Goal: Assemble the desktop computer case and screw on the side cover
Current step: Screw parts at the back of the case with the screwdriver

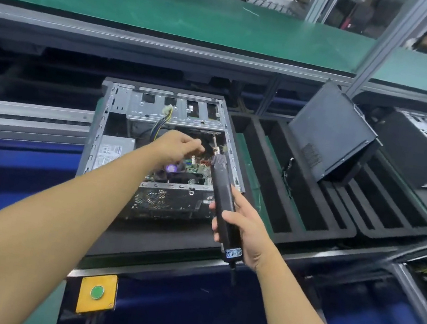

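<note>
Case: the computer case (106, 121) lies on its side on a dark pad, open face up; the motherboard (194, 168) and power supply (112, 152) show inside; no cover is on it.
Right hand: the right hand (241, 223) is wrapped round the lower barrel of the electric screwdriver (223, 191), thumb across the front; a firm clamp.
Tool axis: its long axis runs from that grip up and away, leaning a little left; the bit (214, 142) points into the far right part of the interior, near the case's right wall.
Left hand: the left hand (178, 147) reaches over the motherboard, fingertips drawn together just beside the bit; whether they pinch a screw is too small to tell.
Key relation: the work spot lies ahead of the right grip, along the tool's own axis; the left hand comes at it from the left, so the two meet at the bit.
Side cover: a black panel (327, 135) leans in the foam rack (298, 204) to the right of the case, well apart from both hands; probably the cover, not certain; the right hand is nearer to it.
Step, as judged: an inner fastening; the cover is not yet fitted.
Risk: a tilted bit could slip onto the board.
</note>
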A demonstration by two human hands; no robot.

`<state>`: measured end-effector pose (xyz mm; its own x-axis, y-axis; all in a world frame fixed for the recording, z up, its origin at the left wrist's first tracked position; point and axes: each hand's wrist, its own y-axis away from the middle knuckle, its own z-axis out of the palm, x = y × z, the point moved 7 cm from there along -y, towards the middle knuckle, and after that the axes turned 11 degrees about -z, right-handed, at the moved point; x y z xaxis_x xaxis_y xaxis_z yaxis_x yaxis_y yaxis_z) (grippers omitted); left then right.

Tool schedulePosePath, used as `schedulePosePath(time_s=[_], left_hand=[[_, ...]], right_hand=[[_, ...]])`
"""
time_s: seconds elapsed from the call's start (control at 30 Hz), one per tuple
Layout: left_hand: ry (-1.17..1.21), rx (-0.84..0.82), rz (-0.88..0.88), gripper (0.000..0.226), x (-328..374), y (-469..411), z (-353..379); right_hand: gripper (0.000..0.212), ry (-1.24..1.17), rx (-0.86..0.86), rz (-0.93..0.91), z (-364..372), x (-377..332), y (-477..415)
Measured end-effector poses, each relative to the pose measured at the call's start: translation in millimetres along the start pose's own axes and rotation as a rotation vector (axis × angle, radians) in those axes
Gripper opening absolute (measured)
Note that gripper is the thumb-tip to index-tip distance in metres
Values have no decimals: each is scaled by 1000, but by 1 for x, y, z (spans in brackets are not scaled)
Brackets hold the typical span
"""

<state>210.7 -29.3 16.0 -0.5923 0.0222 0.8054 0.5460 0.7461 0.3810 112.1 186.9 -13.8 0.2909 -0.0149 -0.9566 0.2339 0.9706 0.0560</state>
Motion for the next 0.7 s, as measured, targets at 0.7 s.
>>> schedulePosePath(time_s=[0.7], left_hand=[[-630,-213,229,58,-21,16,-8]], right_hand=[[62,-66,31,-25,-6,23,43]])
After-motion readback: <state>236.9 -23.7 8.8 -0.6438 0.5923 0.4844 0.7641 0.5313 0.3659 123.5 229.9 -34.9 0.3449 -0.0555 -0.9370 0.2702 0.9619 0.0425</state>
